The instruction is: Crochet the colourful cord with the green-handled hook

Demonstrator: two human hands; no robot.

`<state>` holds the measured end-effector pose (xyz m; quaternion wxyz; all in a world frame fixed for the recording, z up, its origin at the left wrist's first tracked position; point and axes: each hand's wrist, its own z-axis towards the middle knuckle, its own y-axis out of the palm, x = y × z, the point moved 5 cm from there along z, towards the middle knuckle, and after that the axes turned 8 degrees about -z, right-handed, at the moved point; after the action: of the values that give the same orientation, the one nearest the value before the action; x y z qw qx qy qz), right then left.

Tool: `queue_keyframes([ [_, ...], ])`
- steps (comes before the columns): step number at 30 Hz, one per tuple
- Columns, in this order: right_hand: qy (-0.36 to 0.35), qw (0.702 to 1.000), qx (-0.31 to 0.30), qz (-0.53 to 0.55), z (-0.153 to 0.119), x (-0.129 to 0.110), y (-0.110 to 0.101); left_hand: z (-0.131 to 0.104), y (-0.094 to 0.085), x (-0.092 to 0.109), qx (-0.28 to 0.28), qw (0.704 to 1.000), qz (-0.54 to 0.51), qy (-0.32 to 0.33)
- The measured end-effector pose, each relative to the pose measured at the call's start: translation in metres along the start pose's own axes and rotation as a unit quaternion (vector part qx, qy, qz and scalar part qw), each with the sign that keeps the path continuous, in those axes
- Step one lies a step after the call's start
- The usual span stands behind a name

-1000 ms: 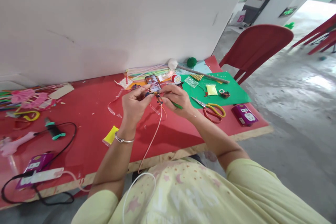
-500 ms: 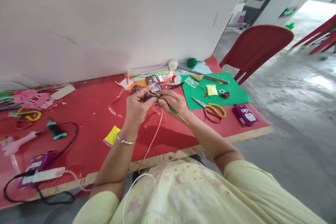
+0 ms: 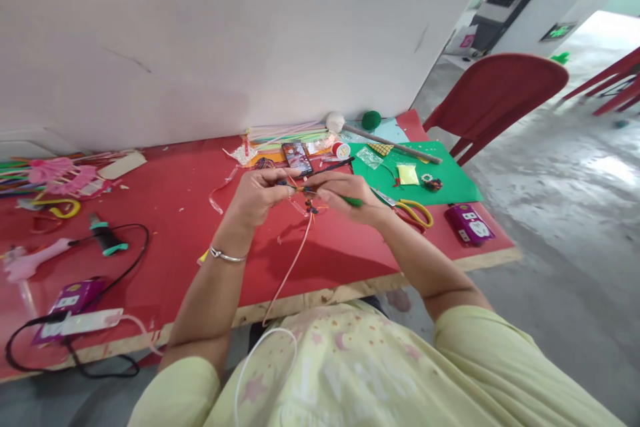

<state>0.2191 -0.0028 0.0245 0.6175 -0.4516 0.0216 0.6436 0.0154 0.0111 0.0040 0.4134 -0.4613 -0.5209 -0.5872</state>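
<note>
My left hand (image 3: 254, 195) pinches one end of a small multicoloured yarn piece (image 3: 301, 189) above the table, its fingertips closed. Facing it, my right hand (image 3: 351, 195) is closed around a crochet hook with a green handle (image 3: 355, 201); the hook's tip is too small to make out at the yarn. Dark loops of the yarn work hang just below the fingers. A pale pink cord (image 3: 294, 259) runs from under the hands to the table's front edge. Behind the hands lie a phone (image 3: 297, 157) with a lit screen and a dark yarn bundle (image 3: 264, 163).
Yellow-handled scissors (image 3: 415, 212) and a pale yellow packet (image 3: 407, 175) lie on the green sheet (image 3: 450, 180). A purple box (image 3: 470, 223) is to the right. Leftward are a pink glue gun (image 3: 43, 260), cables and pink craftwork (image 3: 65, 177). A white board (image 3: 200, 47) stands behind.
My hands have drawn slightly apart, the left going left and the right going right. The hook has turned, so its thin rear end no longer shows over my right wrist. The view shifted a little.
</note>
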Motion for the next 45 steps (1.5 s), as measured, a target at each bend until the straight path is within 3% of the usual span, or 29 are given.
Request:
queue_keyframes([
  [4,0.148,0.963,-0.022,0.225,-0.001,0.021,0.010,0.000,0.015,-0.005,-0.065,0.995,-0.056,-0.050],
  [6,0.196,0.933,0.025,0.300,-0.003,0.035,0.023,-0.001,0.025,-0.009,-0.067,0.993,-0.083,-0.045],
  [8,0.221,0.916,0.104,0.317,-0.007,0.045,0.034,0.000,0.030,-0.013,-0.018,0.995,-0.096,-0.006],
  [11,0.190,0.934,0.220,0.207,-0.015,0.043,0.040,-0.002,0.034,-0.020,0.064,0.993,-0.067,0.066],
  [15,0.111,0.955,0.275,-0.001,-0.021,0.028,0.038,-0.007,0.038,-0.023,0.113,0.984,0.012,0.135],
  [17,0.048,0.950,0.299,-0.074,-0.024,0.022,0.036,-0.007,0.040,-0.025,0.113,0.987,-0.019,0.117],
  [19,-0.023,0.939,0.321,-0.122,-0.027,0.017,0.036,-0.005,0.044,-0.030,0.080,0.991,-0.101,0.044],
  [21,-0.058,0.936,0.324,-0.124,-0.027,0.015,0.036,-0.005,0.048,-0.031,0.043,0.984,-0.170,-0.007],
  [23,-0.047,0.943,0.316,-0.092,-0.025,0.015,0.036,-0.005,0.048,-0.025,0.030,0.980,-0.198,-0.001],
  [31,0.005,0.947,0.319,-0.026,-0.019,0.010,0.042,-0.007,0.047,-0.022,0.053,0.966,-0.252,-0.003],
  [34,-0.037,0.944,0.325,-0.041,-0.018,0.006,0.043,-0.008,0.046,-0.022,0.047,0.962,-0.270,-0.019],
  [41,-0.127,0.944,0.275,-0.130,-0.019,0.007,0.025,-0.012,0.040,-0.014,0.028,0.964,-0.260,-0.057],
  [45,-0.154,0.937,0.259,-0.177,-0.025,0.010,0.020,-0.011,0.042,-0.019,0.010,0.949,-0.291,-0.119],
])
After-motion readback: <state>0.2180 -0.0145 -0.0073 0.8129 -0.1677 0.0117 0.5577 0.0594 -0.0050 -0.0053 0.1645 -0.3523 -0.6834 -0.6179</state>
